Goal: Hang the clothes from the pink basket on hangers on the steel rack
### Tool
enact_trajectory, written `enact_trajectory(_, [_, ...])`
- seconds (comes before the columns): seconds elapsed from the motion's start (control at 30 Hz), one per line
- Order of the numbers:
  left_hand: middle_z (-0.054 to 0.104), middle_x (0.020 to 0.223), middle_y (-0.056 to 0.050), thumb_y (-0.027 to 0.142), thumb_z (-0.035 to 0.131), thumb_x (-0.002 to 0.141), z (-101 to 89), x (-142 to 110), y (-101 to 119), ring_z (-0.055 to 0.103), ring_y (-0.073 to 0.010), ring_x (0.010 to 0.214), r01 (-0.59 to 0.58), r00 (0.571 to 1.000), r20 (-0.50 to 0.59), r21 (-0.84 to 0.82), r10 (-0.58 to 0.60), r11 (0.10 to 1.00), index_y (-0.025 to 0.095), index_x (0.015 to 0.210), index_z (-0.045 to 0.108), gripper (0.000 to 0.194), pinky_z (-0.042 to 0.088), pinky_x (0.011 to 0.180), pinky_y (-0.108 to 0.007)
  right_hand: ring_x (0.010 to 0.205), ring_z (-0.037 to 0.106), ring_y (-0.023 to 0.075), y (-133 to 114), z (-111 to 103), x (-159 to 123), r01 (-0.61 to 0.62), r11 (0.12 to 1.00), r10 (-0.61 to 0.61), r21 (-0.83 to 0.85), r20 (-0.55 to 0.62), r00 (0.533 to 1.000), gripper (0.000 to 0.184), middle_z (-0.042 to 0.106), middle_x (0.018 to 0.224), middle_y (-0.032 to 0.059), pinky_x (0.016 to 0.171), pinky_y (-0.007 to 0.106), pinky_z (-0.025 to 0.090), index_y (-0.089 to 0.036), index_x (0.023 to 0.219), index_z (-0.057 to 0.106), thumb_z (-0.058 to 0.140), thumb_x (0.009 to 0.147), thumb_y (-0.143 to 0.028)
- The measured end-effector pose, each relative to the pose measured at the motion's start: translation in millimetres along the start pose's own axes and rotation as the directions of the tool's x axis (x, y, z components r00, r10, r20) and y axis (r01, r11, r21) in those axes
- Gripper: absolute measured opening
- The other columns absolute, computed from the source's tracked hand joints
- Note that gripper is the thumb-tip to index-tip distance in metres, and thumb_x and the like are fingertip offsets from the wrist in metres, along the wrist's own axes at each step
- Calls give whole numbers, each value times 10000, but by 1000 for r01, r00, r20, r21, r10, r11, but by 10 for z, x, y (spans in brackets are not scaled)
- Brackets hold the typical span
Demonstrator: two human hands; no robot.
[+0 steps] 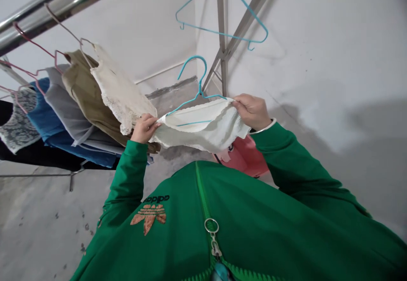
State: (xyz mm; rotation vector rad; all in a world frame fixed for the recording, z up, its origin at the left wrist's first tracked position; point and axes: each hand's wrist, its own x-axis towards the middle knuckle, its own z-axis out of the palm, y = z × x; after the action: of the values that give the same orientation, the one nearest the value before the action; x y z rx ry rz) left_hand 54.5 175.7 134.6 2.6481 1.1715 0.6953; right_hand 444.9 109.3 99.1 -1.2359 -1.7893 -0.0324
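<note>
both hands grip a white garment (203, 134) (blue hanger (200, 92) inside its opening).

Looks dim, greyish. Shows broad, soft shadows on wall (330, 56), glare on rail (71, 4). Stretches toward edges; softens fine detail.

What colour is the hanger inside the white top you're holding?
The hanger is light blue; it shows best in the head view.

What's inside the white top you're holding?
Through the opening of the white top, you can see part of the blue hanger's bottom bar. Cloth covers the bar's ends, so those can't be seen.
</note>
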Motion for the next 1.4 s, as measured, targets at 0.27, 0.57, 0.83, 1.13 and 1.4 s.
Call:
enact_trajectory(0.27, [619,820,-72,337,401,931,276,184,305,587,-179,798,64,998,13,-54,-64,996,180,915,613,263,485,759,-287,702,613,177,-73,-98,69,0,1000,2,-21,102,995,430,648,742,64,652,296,456,-184,832,641,346,973,-462])
enact_trajectory(0.57, [636,765,-57,446,406,907,11,201,234,596,-178,735,84,983,-166,36,-77,996,185,867,612,334,473,692,-278,877,644,212,403,-192,-2,-77,997,59,29,396,916,447,691,1005,126,766,320,493,-123,1058,658,461,893,-488])
enact_trajectory(0.83, [631,737,-62,408,444,884,-85,166,223,599,-188,736,107,987,-126,48,-100,993,197,832,606,271,476,704,-283,1007,634,244,442,-257,-80,-78,997,77,-18,475,876,389,689,1090,121,865,387,493,-163,1121,646,464,907,-433])
enact_trajectory(1.13, [664,858,-75,385,415,928,99,167,362,629,-187,825,30,1000,1,-99,-30,995,191,919,615,279,509,767,-301,704,649,200,-170,-317,7,-103,982,13,159,485,874,472,687,749,69,676,319,505,-205,825,652,350,928,-553])
enact_trajectory(1.4, [615,1089,-117,275,609,840,460,-83,131,624,-244,989,245,969,-16,26,-245,969,194,1139,568,312,515,882,-374,725,679,261,-206,-632,-20,-443,895,388,54,398,831,316,698,715,14,631,367,535,-321,681,651,477,788,-562])
